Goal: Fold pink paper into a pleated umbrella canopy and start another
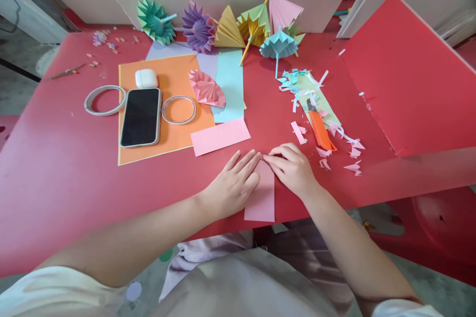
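Observation:
A pink paper strip lies at the near edge of the red table, its lower end hanging over the edge. My left hand rests flat on the strip's left side, fingers stretched out and pressing down. My right hand has its fingers curled and pressed onto the strip's top end, fingertips meeting those of the left hand. A second pink paper rectangle lies just beyond the hands.
An orange sheet holds a phone, a white earbud case, a tape ring and a folded pink fan. Another ring lies left. Paper umbrellas line the back. An orange cutter lies among scraps. A red board leans right.

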`<action>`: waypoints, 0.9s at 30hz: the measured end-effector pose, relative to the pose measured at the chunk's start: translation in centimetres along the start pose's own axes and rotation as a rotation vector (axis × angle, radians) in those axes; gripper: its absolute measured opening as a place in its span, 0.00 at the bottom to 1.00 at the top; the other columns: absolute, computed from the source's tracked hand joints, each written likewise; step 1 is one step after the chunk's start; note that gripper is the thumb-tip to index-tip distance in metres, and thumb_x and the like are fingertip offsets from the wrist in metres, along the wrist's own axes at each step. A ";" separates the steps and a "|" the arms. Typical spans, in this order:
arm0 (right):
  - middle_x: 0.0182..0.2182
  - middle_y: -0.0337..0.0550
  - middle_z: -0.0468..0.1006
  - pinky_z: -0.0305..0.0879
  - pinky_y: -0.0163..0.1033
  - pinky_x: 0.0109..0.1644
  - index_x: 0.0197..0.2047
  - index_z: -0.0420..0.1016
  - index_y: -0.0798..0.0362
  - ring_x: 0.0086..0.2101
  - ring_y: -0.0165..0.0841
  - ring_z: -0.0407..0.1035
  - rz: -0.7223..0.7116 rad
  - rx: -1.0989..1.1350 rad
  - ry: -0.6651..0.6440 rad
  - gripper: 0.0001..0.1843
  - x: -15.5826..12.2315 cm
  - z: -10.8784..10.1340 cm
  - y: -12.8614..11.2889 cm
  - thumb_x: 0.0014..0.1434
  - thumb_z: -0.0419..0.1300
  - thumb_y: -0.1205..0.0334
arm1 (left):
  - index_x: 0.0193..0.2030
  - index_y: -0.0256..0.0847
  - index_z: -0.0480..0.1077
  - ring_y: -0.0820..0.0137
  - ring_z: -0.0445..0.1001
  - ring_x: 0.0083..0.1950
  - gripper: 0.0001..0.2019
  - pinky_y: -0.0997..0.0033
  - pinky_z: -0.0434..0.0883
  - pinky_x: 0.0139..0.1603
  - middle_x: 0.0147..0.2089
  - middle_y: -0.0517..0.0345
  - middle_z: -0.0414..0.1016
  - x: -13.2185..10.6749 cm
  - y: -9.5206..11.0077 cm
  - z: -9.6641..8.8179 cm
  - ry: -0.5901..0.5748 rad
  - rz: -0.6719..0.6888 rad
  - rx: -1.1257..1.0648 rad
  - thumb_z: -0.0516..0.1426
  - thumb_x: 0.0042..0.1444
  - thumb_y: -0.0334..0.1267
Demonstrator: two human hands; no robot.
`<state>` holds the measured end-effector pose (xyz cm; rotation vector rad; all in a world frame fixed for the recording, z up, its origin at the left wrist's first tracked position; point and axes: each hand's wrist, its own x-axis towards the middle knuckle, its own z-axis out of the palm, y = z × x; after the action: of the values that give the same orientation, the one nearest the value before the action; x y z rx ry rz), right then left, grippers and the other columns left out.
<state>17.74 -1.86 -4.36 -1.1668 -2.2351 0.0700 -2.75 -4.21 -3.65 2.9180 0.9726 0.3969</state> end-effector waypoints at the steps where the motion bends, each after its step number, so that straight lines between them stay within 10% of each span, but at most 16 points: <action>1: 0.32 0.43 0.77 0.67 0.38 0.39 0.39 0.79 0.51 0.37 0.33 0.66 -0.001 0.001 -0.011 0.09 0.0 -0.1 0.0 0.59 0.57 0.68 | 0.35 0.34 0.66 0.51 0.55 0.68 0.06 0.45 0.57 0.64 0.64 0.34 0.59 0.0 -0.1 0.0 -0.011 -0.001 0.000 0.49 0.57 0.27; 27: 0.30 0.42 0.75 0.66 0.41 0.43 0.36 0.80 0.47 0.36 0.34 0.65 0.126 0.064 0.004 0.07 0.2 0.0 0.0 0.58 0.59 0.63 | 0.37 0.33 0.67 0.50 0.61 0.64 0.06 0.47 0.62 0.61 0.62 0.34 0.62 0.2 0.2 -0.3 -0.034 -0.007 0.027 0.49 0.58 0.28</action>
<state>17.62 -1.69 -4.27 -1.2699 -2.1381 0.1884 -2.54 -4.24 -3.30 2.9339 0.9907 0.3348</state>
